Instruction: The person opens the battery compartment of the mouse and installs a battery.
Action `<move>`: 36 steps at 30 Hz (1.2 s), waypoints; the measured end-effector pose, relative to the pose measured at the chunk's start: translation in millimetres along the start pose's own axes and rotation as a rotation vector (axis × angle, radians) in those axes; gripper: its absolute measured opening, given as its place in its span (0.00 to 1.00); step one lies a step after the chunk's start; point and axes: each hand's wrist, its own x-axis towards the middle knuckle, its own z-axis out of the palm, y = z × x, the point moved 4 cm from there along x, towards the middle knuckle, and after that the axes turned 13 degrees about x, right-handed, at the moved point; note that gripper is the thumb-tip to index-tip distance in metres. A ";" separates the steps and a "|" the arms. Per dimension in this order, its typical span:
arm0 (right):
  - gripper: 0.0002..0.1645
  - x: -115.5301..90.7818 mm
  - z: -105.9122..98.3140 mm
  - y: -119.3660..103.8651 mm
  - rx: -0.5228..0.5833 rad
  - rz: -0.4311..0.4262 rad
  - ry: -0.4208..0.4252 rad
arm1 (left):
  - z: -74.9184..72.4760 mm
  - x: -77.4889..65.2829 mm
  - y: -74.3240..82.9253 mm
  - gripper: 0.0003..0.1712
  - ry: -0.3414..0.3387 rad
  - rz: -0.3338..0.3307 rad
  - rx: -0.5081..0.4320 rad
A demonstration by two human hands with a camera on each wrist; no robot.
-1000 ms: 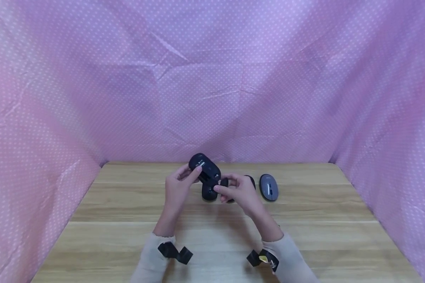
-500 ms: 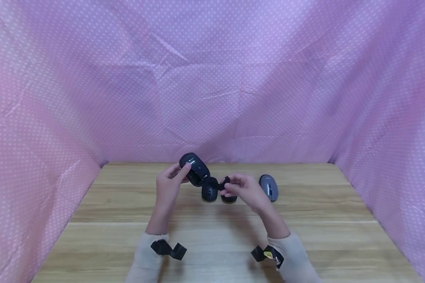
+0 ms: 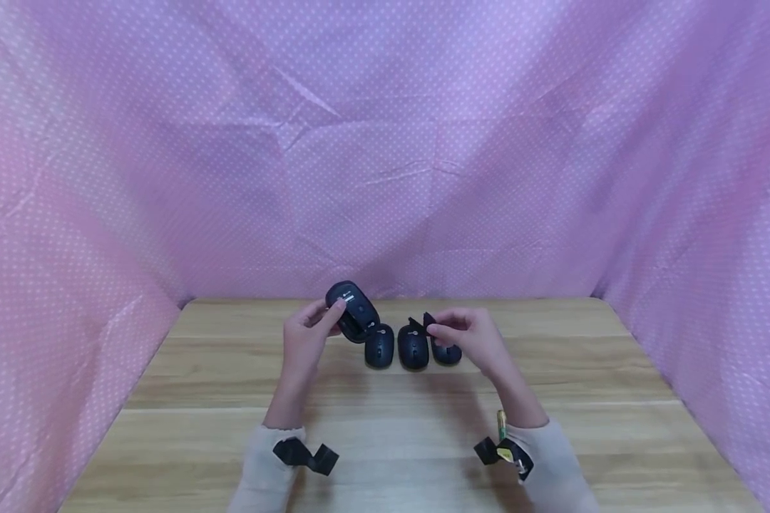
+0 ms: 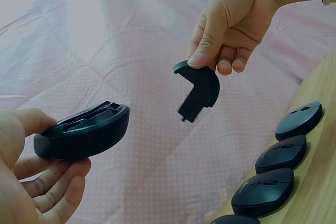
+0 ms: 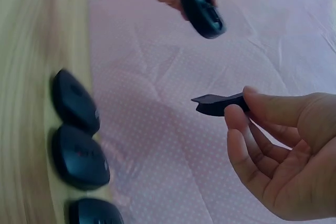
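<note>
My left hand point(image 3: 306, 338) grips a black computer mouse point(image 3: 362, 311) with its underside turned up. The mouse's battery compartment is uncovered, and its recess also shows in the left wrist view. Off to the right, the thumb and fingers of my right hand point(image 3: 475, 340) pinch a thin black battery cover point(image 4: 202, 90). The cover has a curved end and a straight tab, and there is a gap between it and the mouse. Below the hands, black mice point(image 3: 413, 349) stand in a row on the table, the rightmost one point(image 3: 447, 354) partly behind my right hand.
A grey mouse point(image 4: 299, 120) stands at the end of the row, hidden in the head view by my right hand. By my right sleeve lies a battery point(image 3: 502, 424) on the wooden table point(image 3: 385, 456). Pink dotted cloth point(image 3: 385, 178) hangs behind and at both sides.
Both hands have drawn apart. The left hand shifted left with the mouse, then stayed; the right hand carried the cover right, over the row of mice, and now blocks the grey one.
</note>
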 end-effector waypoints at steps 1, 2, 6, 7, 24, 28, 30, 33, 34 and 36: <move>0.11 -0.1 -1.3 0.2 -0.027 -0.016 -0.007 | 1.5 -0.3 -0.2 0.18 -0.006 -0.004 -0.001; 0.11 -0.7 -2.3 0.4 -0.054 -0.038 -0.021 | 3.1 -0.5 -0.6 0.18 -0.012 -0.008 -0.001; 0.06 -6.5 -5.1 4.2 -0.215 -0.159 -0.101 | 9.2 -2.1 -2.6 0.18 -0.050 -0.021 0.002; 0.06 -9.1 -5.7 5.9 -0.259 -0.192 -0.122 | 10.6 -2.5 -3.0 0.18 -0.058 -0.020 0.004; 0.09 -46.5 -23.3 46.7 -0.788 -0.588 -0.242 | 17.5 -1.1 -7.9 0.19 -0.110 -0.035 0.032; 0.11 -50.3 -26.4 53.4 -0.834 -0.650 -0.236 | 17.0 0.3 -8.4 0.19 -0.103 -0.049 0.026; 0.11 -51.3 -27.8 57.2 -0.833 -0.660 -0.238 | 16.9 1.3 -8.5 0.19 -0.100 -0.049 0.022; 0.11 -53.0 -28.9 62.4 -0.828 -0.648 -0.249 | 16.9 2.7 -8.6 0.18 -0.101 -0.045 0.014; 0.11 -53.6 -29.0 64.1 -0.827 -0.637 -0.253 | 16.9 3.2 -8.7 0.18 -0.103 -0.042 0.012; 0.10 -55.2 -28.8 67.2 -0.825 -0.613 -0.270 | 17.0 4.0 -9.1 0.18 -0.108 -0.042 0.010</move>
